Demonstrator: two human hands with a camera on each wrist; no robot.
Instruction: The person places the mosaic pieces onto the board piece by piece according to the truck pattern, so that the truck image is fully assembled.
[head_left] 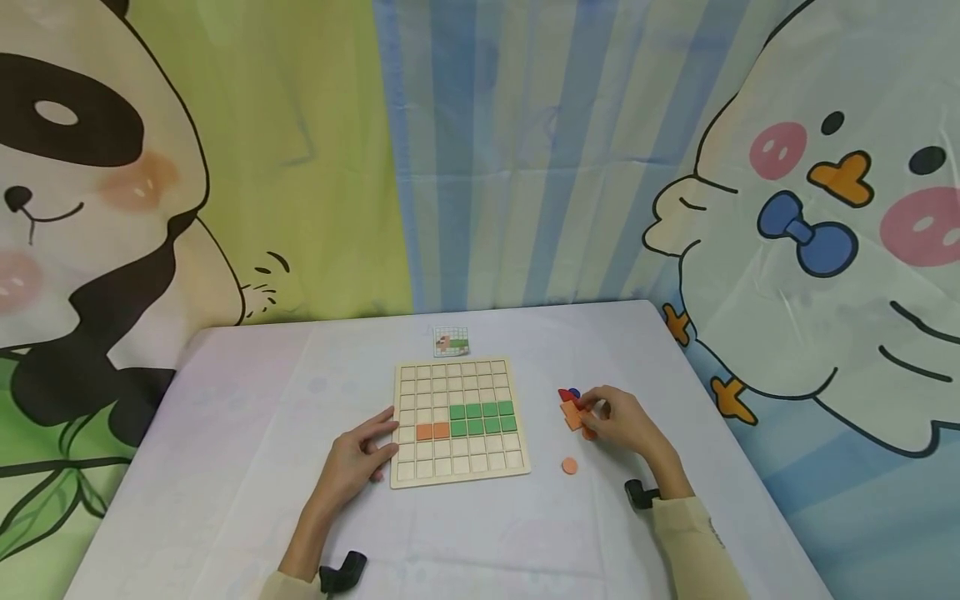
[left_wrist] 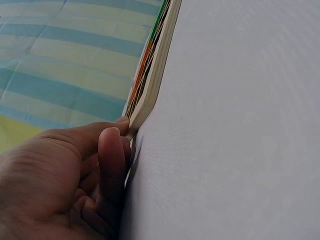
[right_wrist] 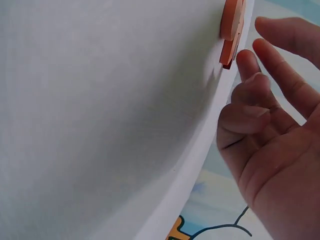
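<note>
Board [head_left: 459, 465] touched by unclenched left hand [head_left: 349, 462]; right of board, pieces [head_left: 572, 415] flanked by empty right hand [head_left: 624, 423]; edgewise pinch seemed advisable.

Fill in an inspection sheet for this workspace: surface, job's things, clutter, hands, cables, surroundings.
Surface: white table, visible part flat
Job's things: grid board with eight green squares and two orange squares; picture card beyond it; loose pieces to its right, one orange disc lying apart
Clutter: nothing seen
Hands: left hand touches the board's left edge; right hand is at the loose pieces
Cables: nothing seen
Surroundings: cartoon-print curtains behind the table
</note>
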